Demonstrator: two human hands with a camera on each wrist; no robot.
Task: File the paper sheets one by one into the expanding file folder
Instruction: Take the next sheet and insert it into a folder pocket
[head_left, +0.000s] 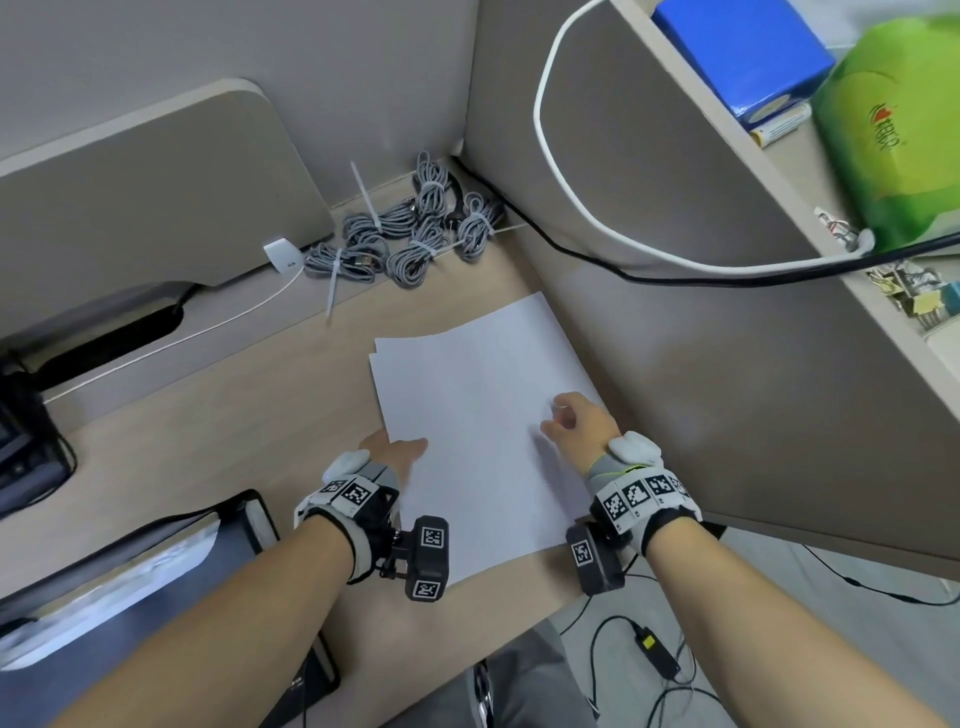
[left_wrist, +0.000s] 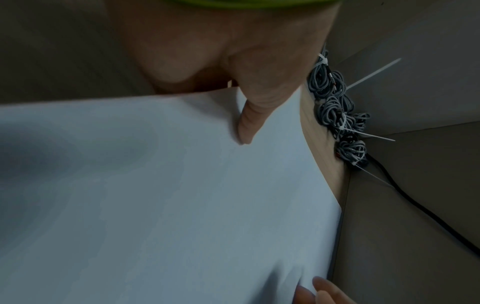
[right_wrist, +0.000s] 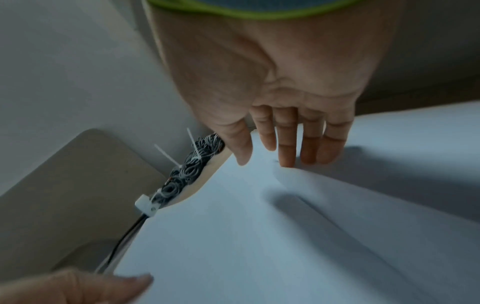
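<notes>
On the desk (head_left: 249, 395), both hands touch paper sheets (head_left: 478, 415)

Bundled grey braided cables (head_left: 415, 234), fastened with white zip ties, lie in the desk's (head_left: 234, 415) far corner. A white cable (head_left: 571, 208) loops over the right partition. A blue box (head_left: 748, 52) and green bag (head_left: 893, 130) occupy the shelf beyond.

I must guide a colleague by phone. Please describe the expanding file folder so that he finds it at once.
Start at the wooden desk, at its near left corner, left of the paper sheets. The expanding file folder lies there, by the left forearm. It alone is dark, with a black rim; its contents are blurred.
</notes>
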